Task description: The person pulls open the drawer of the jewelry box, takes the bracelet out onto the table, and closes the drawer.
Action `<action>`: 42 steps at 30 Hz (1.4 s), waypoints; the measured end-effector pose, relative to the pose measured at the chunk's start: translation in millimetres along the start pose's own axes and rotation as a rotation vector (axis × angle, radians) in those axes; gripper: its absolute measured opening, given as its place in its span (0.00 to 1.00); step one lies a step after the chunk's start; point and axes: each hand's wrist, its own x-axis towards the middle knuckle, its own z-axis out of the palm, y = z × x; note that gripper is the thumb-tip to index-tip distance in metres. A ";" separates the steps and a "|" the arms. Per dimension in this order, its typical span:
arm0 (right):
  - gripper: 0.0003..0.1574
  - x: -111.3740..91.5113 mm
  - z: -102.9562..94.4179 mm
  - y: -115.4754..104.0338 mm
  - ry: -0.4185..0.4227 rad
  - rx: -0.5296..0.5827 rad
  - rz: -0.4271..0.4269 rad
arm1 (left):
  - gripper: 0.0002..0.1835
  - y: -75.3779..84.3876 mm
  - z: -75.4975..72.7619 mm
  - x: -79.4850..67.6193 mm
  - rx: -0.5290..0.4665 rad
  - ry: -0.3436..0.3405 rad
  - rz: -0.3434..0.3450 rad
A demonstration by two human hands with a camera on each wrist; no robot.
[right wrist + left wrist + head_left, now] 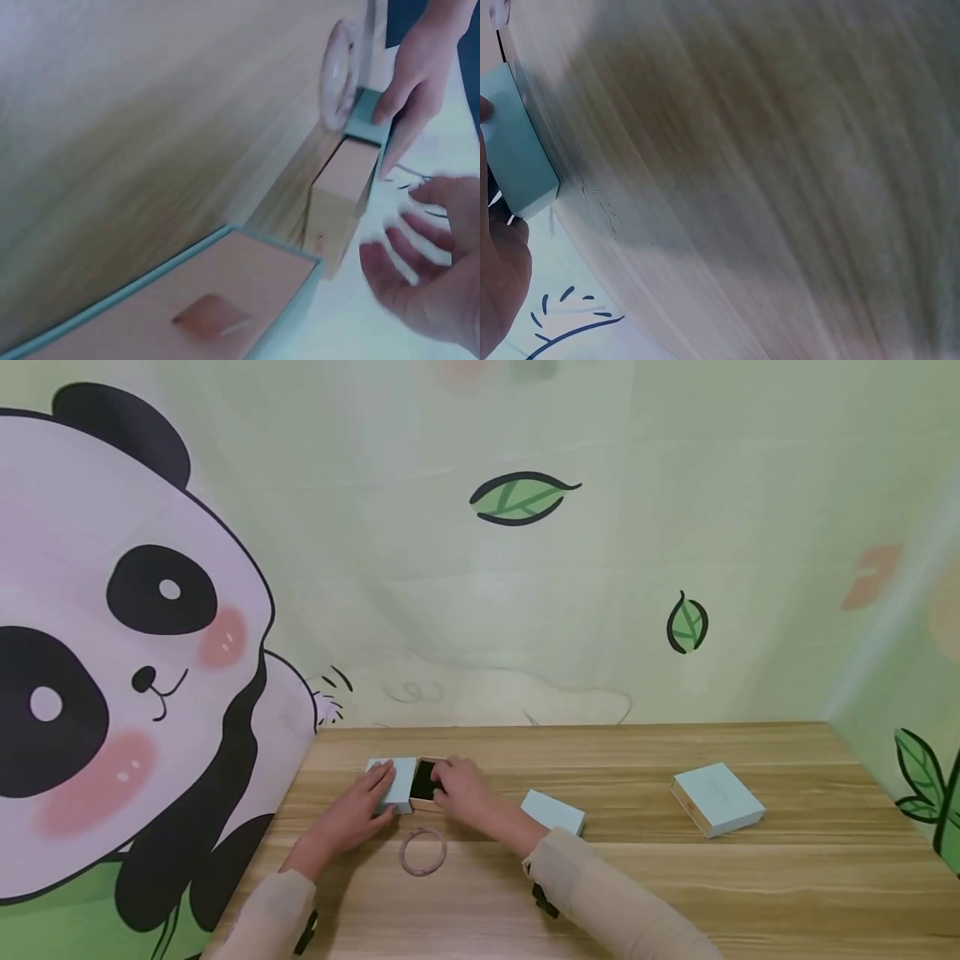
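A light blue box sleeve (401,777) lies at the left of the table, held by my left hand (358,810) with its fingers across the top and its thumb at the near side. From the sleeve's right end juts a pale tan drawer (427,806) with a black inside. My right hand (467,789) is over the drawer's right end. In the right wrist view, the fingers of that right hand (427,277) are spread and loosely bent, with nothing between them. A pale pinkish bangle (402,853) lies flat in front of the box.
A second light blue box (553,812) sits beside my right forearm, partly hidden by it. The right wrist view shows its pinkish end with a small tab (210,315). Another blue box (718,800) stands farther right on the wooden table (825,877). A panda-print cloth (375,568) hangs behind.
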 end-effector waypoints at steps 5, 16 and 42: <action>0.23 4.4 3.0 12.5 -0.013 -0.021 0.270 | 0.37 -1.5 -0.8 -0.5 0.003 -0.005 -0.004; 0.12 13.2 10.7 25.0 -0.136 0.217 0.342 | 0.37 -2.5 -0.2 1.3 -0.010 -0.010 -0.013; 0.21 22.7 27.0 28.8 -0.106 0.263 0.252 | 0.37 -2.2 3.3 -1.6 -0.020 0.005 -0.012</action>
